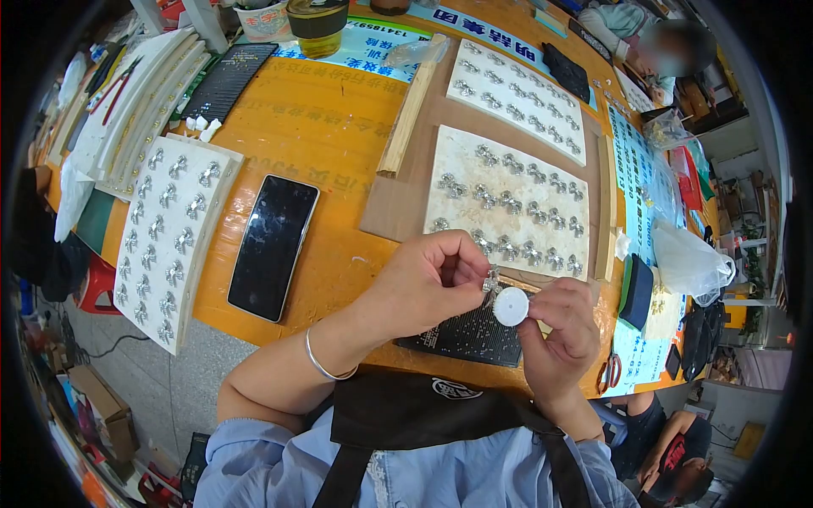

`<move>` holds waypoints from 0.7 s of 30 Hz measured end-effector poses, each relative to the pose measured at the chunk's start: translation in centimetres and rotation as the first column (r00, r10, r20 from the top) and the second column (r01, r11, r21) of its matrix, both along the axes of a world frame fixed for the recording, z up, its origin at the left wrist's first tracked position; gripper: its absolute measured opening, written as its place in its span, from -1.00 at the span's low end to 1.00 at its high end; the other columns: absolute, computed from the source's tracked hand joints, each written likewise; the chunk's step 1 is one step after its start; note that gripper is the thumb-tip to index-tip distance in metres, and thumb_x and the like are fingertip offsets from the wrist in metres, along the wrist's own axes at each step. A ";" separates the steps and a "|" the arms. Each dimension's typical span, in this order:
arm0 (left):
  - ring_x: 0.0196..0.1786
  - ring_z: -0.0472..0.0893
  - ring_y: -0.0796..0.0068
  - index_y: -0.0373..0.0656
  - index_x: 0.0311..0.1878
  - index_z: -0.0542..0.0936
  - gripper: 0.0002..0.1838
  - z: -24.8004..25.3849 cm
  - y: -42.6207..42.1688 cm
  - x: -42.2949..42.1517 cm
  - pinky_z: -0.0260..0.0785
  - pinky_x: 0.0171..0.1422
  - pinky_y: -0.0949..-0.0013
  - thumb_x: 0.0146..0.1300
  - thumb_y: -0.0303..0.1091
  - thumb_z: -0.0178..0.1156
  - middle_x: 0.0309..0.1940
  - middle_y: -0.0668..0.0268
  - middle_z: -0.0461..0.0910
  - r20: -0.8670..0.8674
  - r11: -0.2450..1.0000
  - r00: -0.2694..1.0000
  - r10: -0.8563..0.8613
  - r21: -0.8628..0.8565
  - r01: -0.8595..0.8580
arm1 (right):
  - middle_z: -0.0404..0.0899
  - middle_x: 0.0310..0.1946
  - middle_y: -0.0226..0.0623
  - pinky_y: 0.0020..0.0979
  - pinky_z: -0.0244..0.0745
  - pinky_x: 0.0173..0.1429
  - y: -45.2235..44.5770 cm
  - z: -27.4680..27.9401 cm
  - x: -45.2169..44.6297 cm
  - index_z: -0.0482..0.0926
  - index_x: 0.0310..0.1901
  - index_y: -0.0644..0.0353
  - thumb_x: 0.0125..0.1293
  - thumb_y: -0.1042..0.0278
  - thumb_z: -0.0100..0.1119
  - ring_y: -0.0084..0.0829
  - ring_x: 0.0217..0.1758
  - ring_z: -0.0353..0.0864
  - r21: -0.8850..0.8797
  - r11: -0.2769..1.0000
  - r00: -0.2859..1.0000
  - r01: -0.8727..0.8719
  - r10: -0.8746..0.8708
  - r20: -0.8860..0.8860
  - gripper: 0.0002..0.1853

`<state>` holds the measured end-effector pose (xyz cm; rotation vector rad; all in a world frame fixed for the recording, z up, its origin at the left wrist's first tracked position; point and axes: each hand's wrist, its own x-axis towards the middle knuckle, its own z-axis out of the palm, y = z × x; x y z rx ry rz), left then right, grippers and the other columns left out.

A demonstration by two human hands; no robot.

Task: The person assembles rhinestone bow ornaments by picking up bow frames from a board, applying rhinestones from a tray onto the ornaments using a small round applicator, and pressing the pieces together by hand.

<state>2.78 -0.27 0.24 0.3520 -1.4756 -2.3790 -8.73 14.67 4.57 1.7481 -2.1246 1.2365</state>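
Between the thumb and forefinger of my left hand (423, 284) is a small silver bow-shaped ornament (490, 283). My right hand (561, 332) pinches a white round disc (511, 306) by its edge, close beside the ornament. I cannot tell whether the two touch. Beneath both hands lies a black ridged tray (461, 337) dotted with tiny bright specks. Just beyond them, a white board (508, 182) carries rows of similar silver bows, and my left hand covers part of its near edge.
Farther back lies another board of bows (518, 100); a stacked one (174, 245) stands left. A black phone (273, 247) rests on the orange table. Wooden strips (412, 106) flank the boards. Red-handled scissors (609, 372) and a plastic bag (694, 258) are right. Other people sit nearby.
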 end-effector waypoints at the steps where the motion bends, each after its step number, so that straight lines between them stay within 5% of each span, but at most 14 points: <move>1: -0.40 0.39 0.84 -0.14 -0.28 0.49 -0.79 0.0 0.0 0.0 0.23 -0.35 0.69 0.05 -0.66 0.18 -0.47 0.55 0.42 -0.001 1.000 1.000 -0.001 0.000 0.001 | 0.58 -0.42 -0.37 -0.38 0.42 -0.18 0.0 0.0 0.0 0.58 -0.37 0.10 -0.22 0.72 0.36 -0.27 -0.28 0.52 0.002 1.000 1.000 0.000 0.000 -0.003 -0.66; 21: -0.41 0.39 0.85 -0.15 -0.30 0.49 -0.80 0.2 0.0 0.1 0.23 -0.35 0.69 0.03 -0.66 0.20 -0.47 0.55 0.42 0.010 1.000 1.000 0.004 0.009 -0.004 | 0.58 -0.41 -0.37 -0.37 0.42 -0.16 0.2 0.0 0.1 0.58 -0.37 0.10 -0.22 0.73 0.34 -0.26 -0.27 0.51 0.005 1.000 1.000 -0.011 0.011 0.002 -0.66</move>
